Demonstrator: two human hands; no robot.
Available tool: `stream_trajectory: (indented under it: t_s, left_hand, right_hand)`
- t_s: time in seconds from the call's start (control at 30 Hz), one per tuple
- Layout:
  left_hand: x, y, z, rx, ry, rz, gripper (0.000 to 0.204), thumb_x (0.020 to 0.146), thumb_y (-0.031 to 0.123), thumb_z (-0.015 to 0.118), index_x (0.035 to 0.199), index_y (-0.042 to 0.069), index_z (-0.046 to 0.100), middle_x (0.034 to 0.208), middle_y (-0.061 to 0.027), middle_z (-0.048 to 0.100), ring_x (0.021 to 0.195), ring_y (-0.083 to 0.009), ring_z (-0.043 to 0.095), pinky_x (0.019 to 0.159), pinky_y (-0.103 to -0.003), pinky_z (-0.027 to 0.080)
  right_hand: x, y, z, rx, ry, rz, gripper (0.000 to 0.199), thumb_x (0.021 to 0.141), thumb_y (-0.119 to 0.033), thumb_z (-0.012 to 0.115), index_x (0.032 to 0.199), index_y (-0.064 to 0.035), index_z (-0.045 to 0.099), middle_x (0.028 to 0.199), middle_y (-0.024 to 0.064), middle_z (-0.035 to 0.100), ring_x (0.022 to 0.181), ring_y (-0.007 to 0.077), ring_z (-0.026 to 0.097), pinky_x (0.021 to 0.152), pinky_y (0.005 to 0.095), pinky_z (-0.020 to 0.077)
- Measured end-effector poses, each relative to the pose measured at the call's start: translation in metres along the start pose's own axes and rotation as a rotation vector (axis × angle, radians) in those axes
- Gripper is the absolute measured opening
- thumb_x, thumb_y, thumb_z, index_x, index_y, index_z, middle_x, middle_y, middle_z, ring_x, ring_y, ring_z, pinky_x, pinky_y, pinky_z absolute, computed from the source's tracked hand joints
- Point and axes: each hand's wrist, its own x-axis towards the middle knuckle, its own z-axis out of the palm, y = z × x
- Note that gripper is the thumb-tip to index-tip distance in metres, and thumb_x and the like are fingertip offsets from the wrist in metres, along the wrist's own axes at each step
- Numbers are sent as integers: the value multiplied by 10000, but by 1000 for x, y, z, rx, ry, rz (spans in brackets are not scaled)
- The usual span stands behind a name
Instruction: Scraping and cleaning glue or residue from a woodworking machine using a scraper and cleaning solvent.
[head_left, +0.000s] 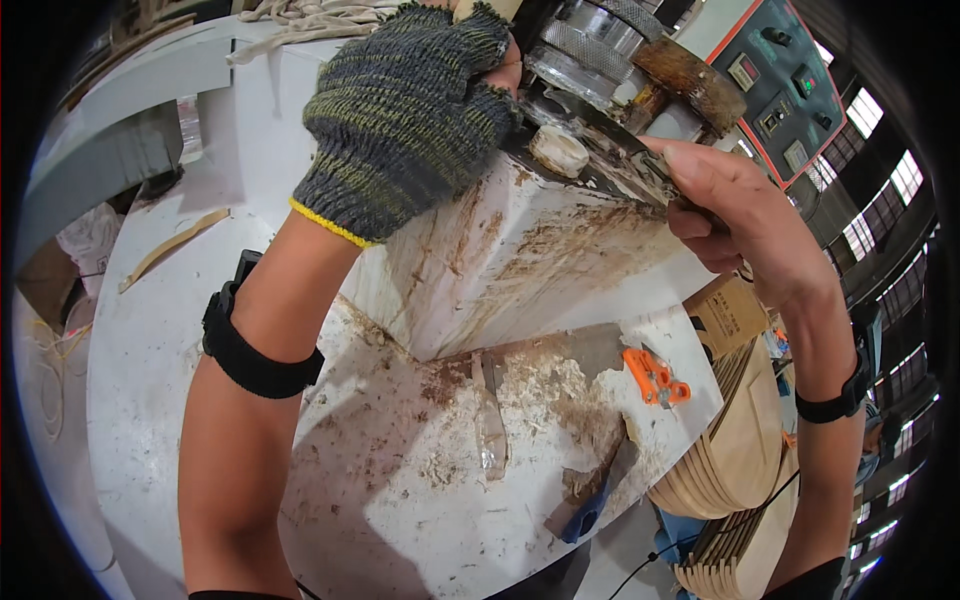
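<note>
While brown stains and flaking residue spread across a white surface (400,530), a person works with both hands at a machine in a lofty hall, where bright windows (864,112) line the far right. A streaked white housing (480,270) rises from the surface, its corner edge facing the wearer.

A thin dark strip (630,143) sits above the top of this housing, below a knurled metal roller (590,45). Its long axis slants from the right hand (735,215) up and leftward toward the gloved left hand (410,120). The bare right hand is closed, pinching the strip's near end between thumb and curled fingers. The left hand's fingers bend beside the roller, next to a pale piece (487,10) at the top edge; whether they grip it cannot be told, and the glove screens what lies behind.

Just below the strip sits a pale round plug (560,152); a brown block (690,82) juts out above the right hand. A control panel (780,85) stands behind. An orange tool (655,378) and a clear strip of film (490,420) lie on the surface, with curved wooden panels (740,440) stacked beyond at right.
</note>
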Motion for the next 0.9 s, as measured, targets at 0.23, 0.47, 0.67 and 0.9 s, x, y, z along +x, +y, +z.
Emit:
stream_trajectory:
  t_s: [0.23,0.47,0.67,0.9]
  left_hand:
    - [-1,-3,1,120,25,-36,196,865,258,628,952,91,681,843,-109,638,775,-284,629,716,-377,488]
    - [-2,-5,3,76,55,-9,206,839,270,643,960,112,693,859,-114,636,786,-291,642,711,-384,496]
    - [-3,-6,4,134,39,-13,222,835,284,634,970,120,699,863,-113,641,784,-287,645,709,-386,502]
    - [-4,-7,2,149,39,6,227,845,300,637,976,125,700,868,-113,643,784,-284,645,713,-382,502]
  right_hand:
    - [-19,5,7,-261,20,-78,500,984,-425,534,1343,-78,565,667,-58,384,559,26,321,470,192,263]
    - [-18,18,24,-507,314,-446,327,980,-196,566,1267,-46,612,1166,128,686,993,170,653,895,299,485]
    - [-10,18,36,-513,386,-468,329,984,-206,561,1268,-49,611,1156,130,688,994,172,647,904,303,480]
    - [-14,-33,14,-220,80,73,485,972,-420,559,1337,-101,572,654,-68,357,516,11,260,426,172,194]
